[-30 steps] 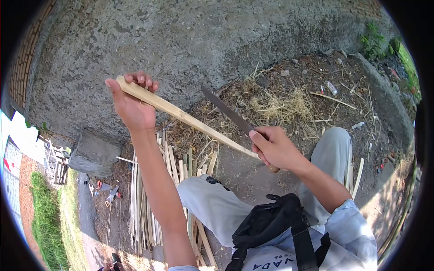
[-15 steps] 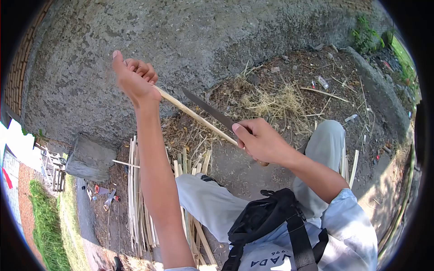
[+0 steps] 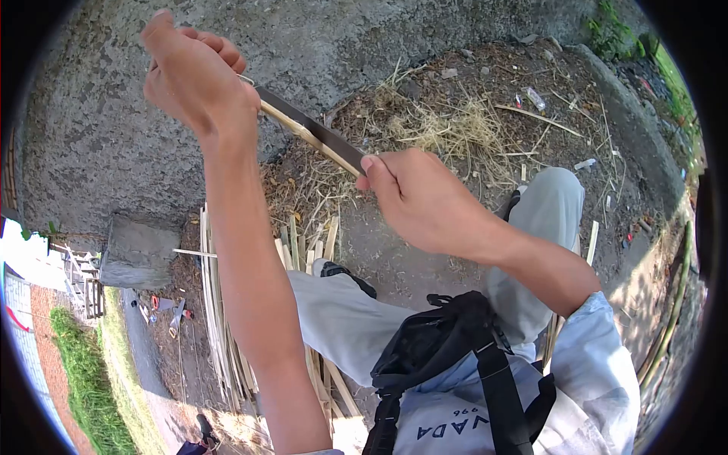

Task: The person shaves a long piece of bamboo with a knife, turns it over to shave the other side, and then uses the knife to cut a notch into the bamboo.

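Note:
My left hand (image 3: 193, 76) is raised at the upper left and grips the far end of a pale bamboo strip (image 3: 302, 133). The strip slants down to the right toward my right hand (image 3: 421, 197). That hand grips the handle of a dark-bladed knife (image 3: 311, 130), thumb pressed along its back. The blade lies flat against the strip, its tip close to my left hand. The knife handle is hidden inside my fist.
A pile of split bamboo strips (image 3: 220, 326) lies on the ground beside my grey-trousered legs (image 3: 341, 318). Dry straw and shavings (image 3: 447, 129) cover the dirt ahead. A rough concrete wall (image 3: 341, 45) rises in front. A grey block (image 3: 136, 254) sits at left; a black bag (image 3: 440, 349) hangs at my chest.
Both hands have risen and come nearer the camera. The knife has slid up along the strip toward my left hand, and the strip now looks shorter between the hands.

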The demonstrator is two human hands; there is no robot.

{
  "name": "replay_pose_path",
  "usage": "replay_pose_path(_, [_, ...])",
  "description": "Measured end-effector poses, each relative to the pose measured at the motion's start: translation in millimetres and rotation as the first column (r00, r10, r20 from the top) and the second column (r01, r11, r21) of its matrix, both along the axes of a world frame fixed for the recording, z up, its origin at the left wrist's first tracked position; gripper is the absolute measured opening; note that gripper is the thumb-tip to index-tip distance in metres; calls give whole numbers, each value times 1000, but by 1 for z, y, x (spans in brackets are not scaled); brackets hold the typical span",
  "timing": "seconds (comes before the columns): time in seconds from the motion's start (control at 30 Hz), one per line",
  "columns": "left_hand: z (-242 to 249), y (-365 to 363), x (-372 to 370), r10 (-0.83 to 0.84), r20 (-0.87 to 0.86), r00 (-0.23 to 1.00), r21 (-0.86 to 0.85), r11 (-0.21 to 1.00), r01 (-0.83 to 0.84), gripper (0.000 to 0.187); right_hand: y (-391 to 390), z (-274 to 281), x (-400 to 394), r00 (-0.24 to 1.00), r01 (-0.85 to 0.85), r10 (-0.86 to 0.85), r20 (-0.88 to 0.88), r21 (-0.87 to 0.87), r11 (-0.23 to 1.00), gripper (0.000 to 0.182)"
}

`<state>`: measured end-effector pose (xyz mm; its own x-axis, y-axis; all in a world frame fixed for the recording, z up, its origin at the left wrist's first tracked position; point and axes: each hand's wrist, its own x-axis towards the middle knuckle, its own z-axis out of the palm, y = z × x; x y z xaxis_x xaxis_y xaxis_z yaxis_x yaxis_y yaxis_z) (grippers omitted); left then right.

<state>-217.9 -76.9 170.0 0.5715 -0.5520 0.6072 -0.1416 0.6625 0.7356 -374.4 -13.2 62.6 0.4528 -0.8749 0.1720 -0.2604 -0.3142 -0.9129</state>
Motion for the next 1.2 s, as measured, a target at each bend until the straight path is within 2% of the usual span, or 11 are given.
replay_pose_path(0.13, [-2,9,-29,63,33,997,23,998,-63,35,1,-45,4,999,24,-25,-42,-36,999,43])
replay_pose_path(0.23, [3,9,-29,37,48,998,-10,999,-37,34,-4,-47,-8,988,-23,40,-147,118,993,43])
replay_pose_path(0.33, [-3,9,-37,59,73,996,5,998,-59,33,0,-21,-11,999,42,-40,-16,177,983,44])
replay_pose_path(0.43, [-4,10,-38,57,101,993,14,998,-59,32,6,-63,2,998,63,-62,-15,49,997,45])
replay_pose_path(0.53, [-1,10,-20,19,107,994,-9,1000,-18,31,-2,-65,-7,991,-5,21,-134,116,993,45])
replay_pose_path(0.63, [-6,9,-25,23,135,991,-13,1000,-22,32,-3,-38,-10,1000,-7,7,3,82,997,44])
replay_pose_path(0.83, [0,8,-27,24,140,990,-7,1000,-23,31,-4,-94,-6,991,16,-6,-130,72,997,39])
replay_pose_path(0.93, [-5,10,-26,29,176,984,3,1000,-29,32,-11,-74,-10,1000,4,-3,-13,103,995,40])
replay_pose_path(1.03, [-8,9,-31,77,192,978,14,997,-82,32,-4,-65,1,996,38,-37,77,-1,999,41])
replay_pose_path(1.13, [-2,13,-22,78,168,983,-2,997,-78,31,-2,-114,3,995,2,17,-100,192,981,41])
replay_pose_path(1.2, [-5,15,-11,86,144,986,-12,996,-86,30,-11,-109,2,998,9,-1,-61,135,991,41])
